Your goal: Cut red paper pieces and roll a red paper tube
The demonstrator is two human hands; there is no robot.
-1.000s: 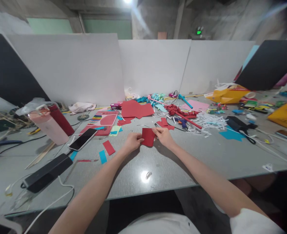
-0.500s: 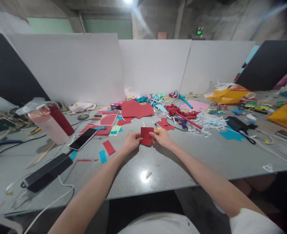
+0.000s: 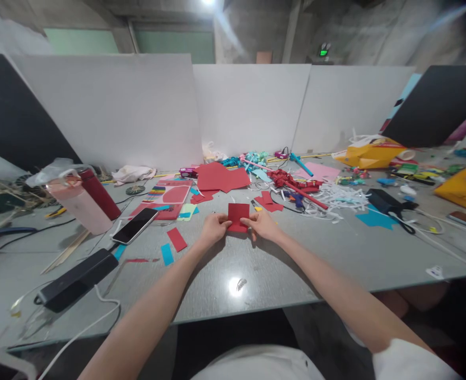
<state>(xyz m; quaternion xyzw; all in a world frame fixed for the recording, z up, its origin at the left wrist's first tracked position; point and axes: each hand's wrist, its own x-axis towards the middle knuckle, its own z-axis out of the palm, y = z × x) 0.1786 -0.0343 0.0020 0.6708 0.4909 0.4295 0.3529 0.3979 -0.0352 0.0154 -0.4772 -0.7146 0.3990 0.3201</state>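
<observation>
A small red paper (image 3: 239, 212) stands between my two hands, with a crease across its lower part and the strip below folded towards me. My left hand (image 3: 216, 228) pinches its lower left corner. On the right side, my right hand (image 3: 261, 225) grips the lower right edge with thumb and fingers. Beyond it lie larger red paper sheets (image 3: 223, 178) and smaller red scraps (image 3: 268, 201). To the left of my left hand are a loose red strip (image 3: 176, 239) and a blue strip (image 3: 167, 254).
On the left stand a pink bottle (image 3: 80, 206) and a red bottle (image 3: 100, 194), near a phone (image 3: 136, 226) and a black power bank-like block (image 3: 80, 279). White paper shreds (image 3: 344, 199) and a red stick (image 3: 308, 196) lie at right. White partitions (image 3: 252, 108) close off the back.
The red paper has been bent along a line near its bottom; its upper part now tips up and its lower strip turns towards me. Both hands stay nearly in place.
</observation>
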